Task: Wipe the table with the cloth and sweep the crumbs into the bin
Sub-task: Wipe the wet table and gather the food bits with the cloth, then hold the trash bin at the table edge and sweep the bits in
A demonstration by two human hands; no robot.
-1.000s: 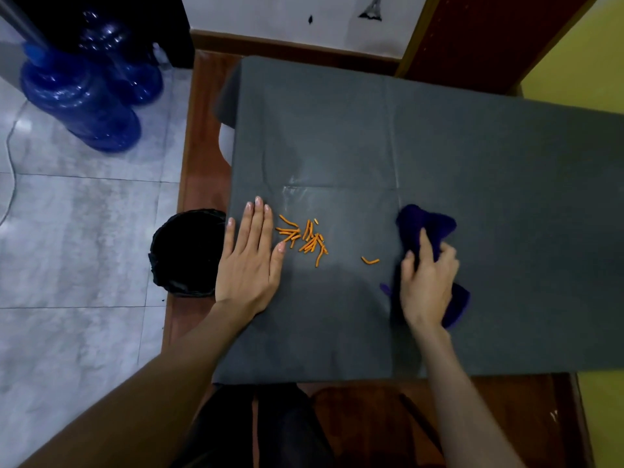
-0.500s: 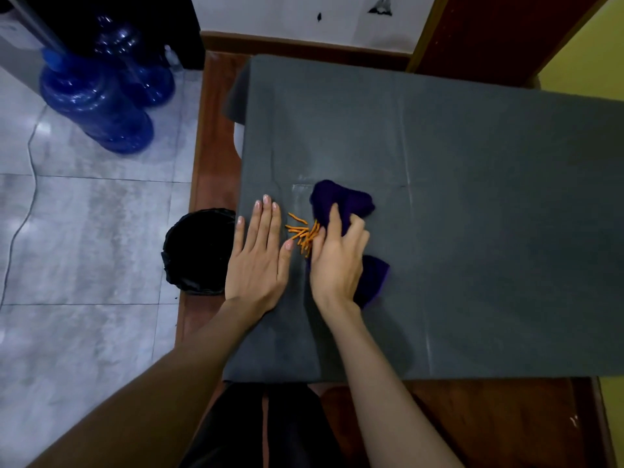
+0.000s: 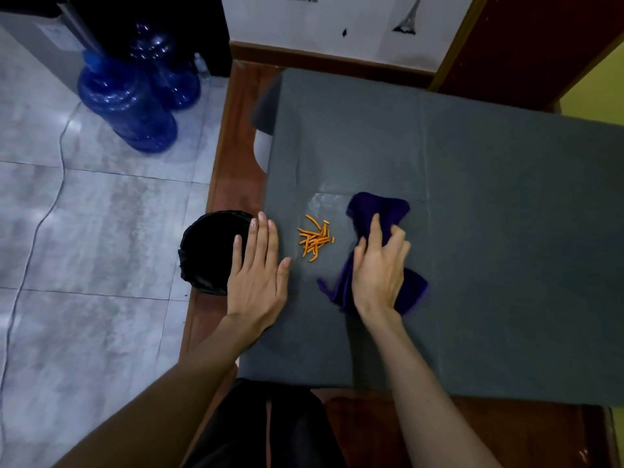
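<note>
A small pile of orange stick-shaped crumbs [image 3: 315, 241] lies on the grey table cover [image 3: 489, 211] near its left edge. My left hand [image 3: 258, 278] rests flat, fingers together, at that left edge, left of the crumbs and over the rim of the black bin [image 3: 209, 251]. The bin stands on the floor just beside the table. My right hand [image 3: 380, 268] presses down on a crumpled purple cloth [image 3: 378, 211], a short gap to the right of the crumbs.
Two large blue water bottles [image 3: 128, 103] stand on the tiled floor at the far left. A thin cable [image 3: 44, 217] runs across the tiles. The wooden table edge [image 3: 236, 136] shows around the grey cover. A white wall [image 3: 337, 25] lies behind.
My right hand swept the cloth leftward, pushing the crumbs into one pile beside my left hand, then drew back to the right. My left hand shifted slightly left toward the bin.
</note>
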